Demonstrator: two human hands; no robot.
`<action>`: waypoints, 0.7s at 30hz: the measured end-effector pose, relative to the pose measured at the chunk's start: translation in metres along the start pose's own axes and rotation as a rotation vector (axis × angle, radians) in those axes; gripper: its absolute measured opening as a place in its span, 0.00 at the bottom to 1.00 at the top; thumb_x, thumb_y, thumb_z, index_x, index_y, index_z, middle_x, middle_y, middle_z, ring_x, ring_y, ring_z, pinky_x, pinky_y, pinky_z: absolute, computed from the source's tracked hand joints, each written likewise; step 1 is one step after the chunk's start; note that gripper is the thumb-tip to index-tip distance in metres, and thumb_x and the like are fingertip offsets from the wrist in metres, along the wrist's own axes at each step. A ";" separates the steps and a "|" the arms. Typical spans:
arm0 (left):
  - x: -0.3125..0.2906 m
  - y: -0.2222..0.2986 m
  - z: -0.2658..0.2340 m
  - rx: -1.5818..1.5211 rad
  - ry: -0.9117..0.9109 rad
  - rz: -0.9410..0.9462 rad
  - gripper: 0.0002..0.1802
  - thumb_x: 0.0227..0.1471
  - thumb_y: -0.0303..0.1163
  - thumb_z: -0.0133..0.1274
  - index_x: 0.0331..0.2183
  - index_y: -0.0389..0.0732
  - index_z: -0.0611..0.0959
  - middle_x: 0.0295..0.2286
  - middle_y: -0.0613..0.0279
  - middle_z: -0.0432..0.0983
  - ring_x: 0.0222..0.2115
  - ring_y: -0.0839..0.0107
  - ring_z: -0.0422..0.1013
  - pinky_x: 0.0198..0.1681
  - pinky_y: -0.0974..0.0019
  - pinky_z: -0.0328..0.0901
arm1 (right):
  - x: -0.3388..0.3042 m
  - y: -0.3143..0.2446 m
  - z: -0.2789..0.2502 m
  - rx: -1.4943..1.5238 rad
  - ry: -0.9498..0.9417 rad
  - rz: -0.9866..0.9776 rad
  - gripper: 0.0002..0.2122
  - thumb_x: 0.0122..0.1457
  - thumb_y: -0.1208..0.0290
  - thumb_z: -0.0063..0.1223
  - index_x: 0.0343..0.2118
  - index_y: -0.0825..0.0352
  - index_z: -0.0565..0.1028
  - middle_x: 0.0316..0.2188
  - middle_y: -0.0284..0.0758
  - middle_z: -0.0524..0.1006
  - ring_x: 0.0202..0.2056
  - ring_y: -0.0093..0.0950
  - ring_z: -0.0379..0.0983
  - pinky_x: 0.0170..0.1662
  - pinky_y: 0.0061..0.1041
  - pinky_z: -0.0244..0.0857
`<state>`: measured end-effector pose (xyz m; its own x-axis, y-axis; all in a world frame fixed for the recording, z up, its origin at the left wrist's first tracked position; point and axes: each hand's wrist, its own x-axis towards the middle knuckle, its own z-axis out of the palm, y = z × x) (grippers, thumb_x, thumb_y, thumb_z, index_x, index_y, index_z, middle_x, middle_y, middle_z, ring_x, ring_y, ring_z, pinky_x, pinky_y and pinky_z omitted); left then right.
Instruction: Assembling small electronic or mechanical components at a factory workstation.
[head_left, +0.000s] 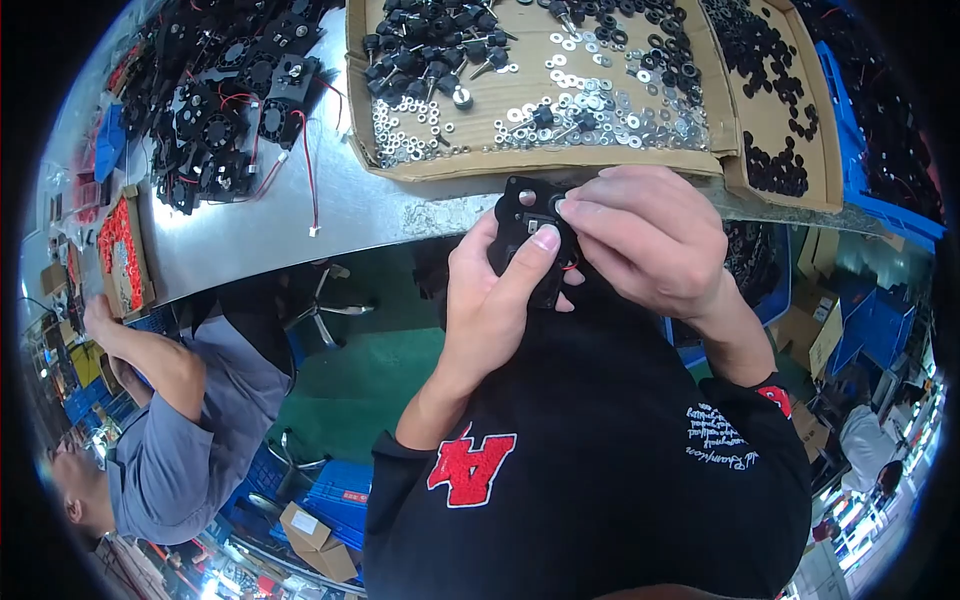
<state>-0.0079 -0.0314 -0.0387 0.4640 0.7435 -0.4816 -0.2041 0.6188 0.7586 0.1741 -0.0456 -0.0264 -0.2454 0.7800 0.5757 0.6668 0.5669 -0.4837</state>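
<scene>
My left hand (490, 290) grips a flat black part (515, 200) just off the table's front edge, thumb across its face. The part has a round silver spot near one corner, a small pale fitting in the middle and a bit of red wire at its side; it resembles the fan units on the table. My right hand (655, 235) is closed at the part's upper right corner, thumb and forefinger pinched on a small silver ring (558, 205) that looks like a washer. The right fingertips partly cover this ring, and the other right fingers are curled.
Ahead, a cardboard tray (540, 165) holds black-headed screws, nuts and washers. A second tray (765, 195) with small black pieces and a blue crate (890, 205) stand to the right. Black fan units (215, 130) with red wires are heaped left; a co-worker (195, 430) sits beyond.
</scene>
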 end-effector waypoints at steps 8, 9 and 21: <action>0.001 0.000 0.000 0.012 -0.017 0.030 0.21 0.56 0.34 0.53 0.48 0.33 0.71 0.34 0.59 0.76 0.28 0.75 0.75 0.25 0.72 0.71 | -0.003 -0.005 -0.002 0.243 0.009 0.318 0.13 0.43 0.83 0.62 0.36 0.69 0.78 0.32 0.38 0.77 0.31 0.30 0.75 0.34 0.24 0.70; 0.002 0.000 0.000 0.008 -0.021 0.021 0.21 0.56 0.34 0.54 0.48 0.34 0.71 0.34 0.58 0.76 0.28 0.74 0.75 0.25 0.72 0.71 | -0.003 -0.005 -0.003 0.241 0.010 0.319 0.13 0.43 0.83 0.62 0.36 0.69 0.78 0.32 0.38 0.77 0.31 0.30 0.75 0.34 0.24 0.70; -0.014 0.001 -0.026 -0.051 0.005 0.084 0.24 0.56 0.32 0.52 0.50 0.30 0.68 0.30 0.54 0.75 0.26 0.68 0.76 0.22 0.69 0.71 | 0.066 0.039 0.004 -0.129 -0.278 0.345 0.09 0.53 0.69 0.56 0.31 0.70 0.78 0.25 0.39 0.78 0.27 0.32 0.76 0.33 0.26 0.68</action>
<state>-0.0370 -0.0347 -0.0427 0.4396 0.7941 -0.4197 -0.2852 0.5665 0.7731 0.1812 0.0285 -0.0096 -0.1618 0.9687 0.1882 0.8203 0.2380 -0.5201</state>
